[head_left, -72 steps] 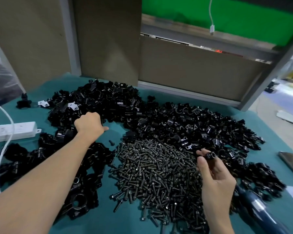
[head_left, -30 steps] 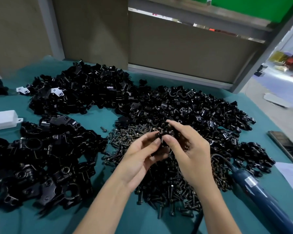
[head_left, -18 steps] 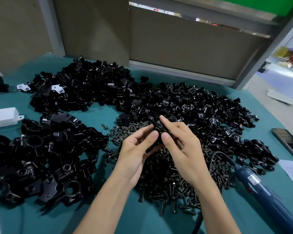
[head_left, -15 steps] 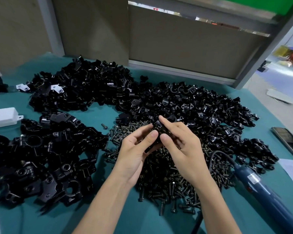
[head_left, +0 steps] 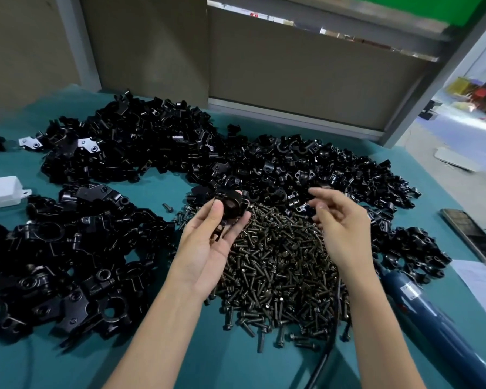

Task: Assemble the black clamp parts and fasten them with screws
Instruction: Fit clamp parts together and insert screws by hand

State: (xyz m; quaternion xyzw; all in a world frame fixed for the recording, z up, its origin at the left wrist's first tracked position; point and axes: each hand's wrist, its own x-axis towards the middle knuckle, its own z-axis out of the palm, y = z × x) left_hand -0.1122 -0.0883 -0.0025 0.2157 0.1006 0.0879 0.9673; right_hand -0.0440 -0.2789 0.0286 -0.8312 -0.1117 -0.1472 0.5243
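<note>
My left hand [head_left: 208,245] holds a black clamp assembly [head_left: 230,210] between thumb and fingers, palm up, above the left edge of the screw pile [head_left: 278,265]. My right hand [head_left: 338,226] hovers to its right over the screws, fingers loosely curled, with nothing visible in it. Small black clamp halves [head_left: 306,169] lie heaped beyond both hands. Larger black clamp bodies [head_left: 68,248] are piled at the left, and another black heap [head_left: 129,141] lies at the back left.
A blue electric screwdriver [head_left: 429,313] with a black cable [head_left: 323,360] lies at the right on the teal table [head_left: 222,360]. A phone [head_left: 472,237] rests near the right edge. A white power strip [head_left: 2,189] sits at the far left. Beige panels stand behind.
My hands, which were together on the clamp parts, have separated. The left hand keeps the clamp assembly; the right hand has drawn away to the right.
</note>
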